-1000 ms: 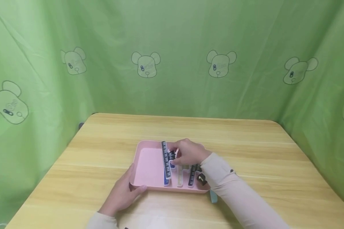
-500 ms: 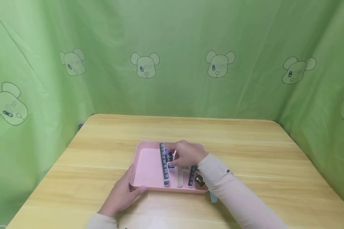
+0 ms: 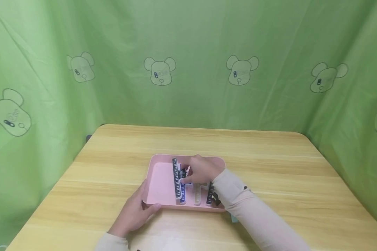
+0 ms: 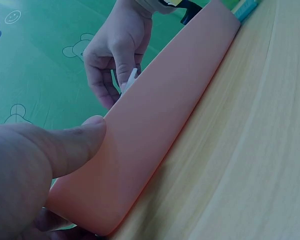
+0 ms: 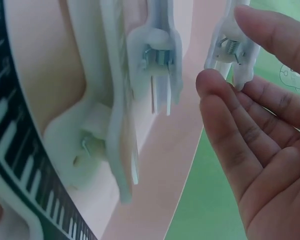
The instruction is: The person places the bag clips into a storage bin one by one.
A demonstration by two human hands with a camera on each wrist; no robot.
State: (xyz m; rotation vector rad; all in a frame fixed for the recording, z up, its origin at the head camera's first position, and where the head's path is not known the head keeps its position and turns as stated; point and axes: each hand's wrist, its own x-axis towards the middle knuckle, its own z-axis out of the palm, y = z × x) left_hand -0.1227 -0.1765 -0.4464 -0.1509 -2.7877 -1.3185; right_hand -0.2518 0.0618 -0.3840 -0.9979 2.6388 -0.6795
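Note:
A piano-key clip, black with white keys point(image 3: 176, 181), stands tilted in the left-middle of the pink tray point(image 3: 159, 186). My right hand point(image 3: 202, 169) pinches its handle between thumb and fingers; in the right wrist view, the white clip's spring point(image 5: 232, 47) shows between them. Right beside it lies a blue piano-key clip point(image 3: 183, 195), partly overlapped. Farther right are a cream clip point(image 3: 197, 196) and another black clip point(image 3: 210, 194), half under the right wrist. My left hand point(image 3: 133, 212) holds the tray's near-left corner, thumb point(image 4: 77, 145) on the outer wall.
The tray rests on a wooden table point(image 3: 113, 167) with green curtains point(image 3: 201, 101) around it. A dark piece point(image 3: 216, 199) shows by the right sleeve. Outside the tray's near-right corner a light-blue object point(image 3: 234, 218) lies partly under the forearm.
My right hand has moved left and slightly nearer with the black clip, exposing more of the blue clip. The sleeve now covers more of the dark piece. My left hand stays on the corner.

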